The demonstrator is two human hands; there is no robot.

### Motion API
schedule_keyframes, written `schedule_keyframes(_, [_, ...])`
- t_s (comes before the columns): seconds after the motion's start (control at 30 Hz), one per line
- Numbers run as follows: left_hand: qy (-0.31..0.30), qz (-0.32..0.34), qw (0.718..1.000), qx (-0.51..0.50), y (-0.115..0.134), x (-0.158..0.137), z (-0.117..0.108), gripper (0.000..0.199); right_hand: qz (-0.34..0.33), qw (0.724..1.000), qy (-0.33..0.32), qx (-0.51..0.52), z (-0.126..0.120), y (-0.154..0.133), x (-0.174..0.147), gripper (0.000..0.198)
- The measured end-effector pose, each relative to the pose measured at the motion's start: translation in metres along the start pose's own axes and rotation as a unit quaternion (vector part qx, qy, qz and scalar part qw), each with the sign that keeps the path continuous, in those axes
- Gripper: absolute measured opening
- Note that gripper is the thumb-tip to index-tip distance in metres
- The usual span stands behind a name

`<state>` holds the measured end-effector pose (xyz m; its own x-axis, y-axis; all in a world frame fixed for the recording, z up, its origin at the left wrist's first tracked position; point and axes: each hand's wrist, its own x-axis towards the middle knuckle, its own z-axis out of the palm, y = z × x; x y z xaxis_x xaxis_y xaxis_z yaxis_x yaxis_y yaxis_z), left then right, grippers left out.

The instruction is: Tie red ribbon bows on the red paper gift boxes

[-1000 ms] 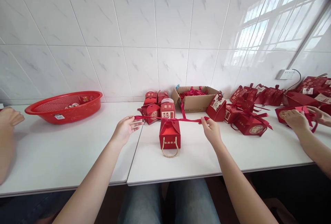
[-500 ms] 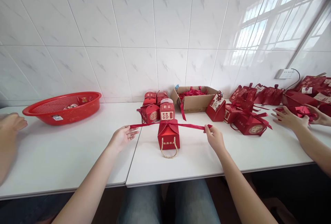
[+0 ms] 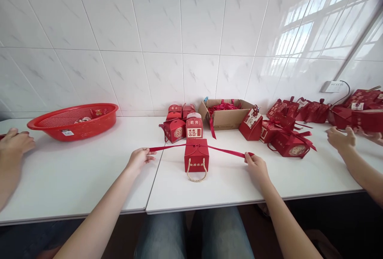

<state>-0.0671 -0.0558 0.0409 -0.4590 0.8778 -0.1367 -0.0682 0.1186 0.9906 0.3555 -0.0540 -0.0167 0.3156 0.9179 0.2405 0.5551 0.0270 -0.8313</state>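
In front of me a small red gift box (image 3: 196,156) stands on the white table, its twisted rope handle (image 3: 196,179) hanging over the front. A dark red ribbon (image 3: 223,150) passes across the top of the box and stretches out to both sides. My left hand (image 3: 139,161) pinches its left end, and my right hand (image 3: 256,167) pinches the right end. Both hands are held apart, off the box. Just behind it stand several other red boxes, one with a cream label (image 3: 194,132).
A red plastic basket (image 3: 86,131) with small items stands on the left. Behind lies a cardboard box (image 3: 229,120) of ribbons. Several red gift boxes (image 3: 290,145) crowd the right. Co-workers' hands show at left (image 3: 18,143) and right (image 3: 342,139).
My right hand has moved outward and slightly down with its ribbon end. The ribbon lies flatter on the box top. The co-worker at right has lifted a red box.
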Motion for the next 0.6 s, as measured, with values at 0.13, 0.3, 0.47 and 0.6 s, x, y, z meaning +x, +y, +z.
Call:
schedule_keyframes(0.13, [0.013, 0.024, 0.999, 0.029, 0.003, 0.001, 0.002, 0.007, -0.001, 1.0, 0.013, -0.001, -0.005, -0.003, 0.005, 0.052])
schedule_keyframes(0.3, [0.023, 0.066, 0.995, 0.064, 0.014, 0.0, -0.001, 0.007, -0.009, 0.999, 0.032, -0.007, -0.015, -0.012, 0.01, 0.054])
schedule_keyframes(0.47, [0.023, 0.068, 0.992, 0.101, 0.016, 0.003, -0.003, 0.009, -0.014, 0.999, 0.023, -0.042, -0.022, -0.021, 0.015, 0.053])
schedule_keyframes(0.6, [0.008, 0.059, 0.988, 0.14, 0.006, 0.006, -0.003, 0.009, 0.002, 0.998, -0.009, -0.06, -0.024, -0.017, 0.021, 0.049])
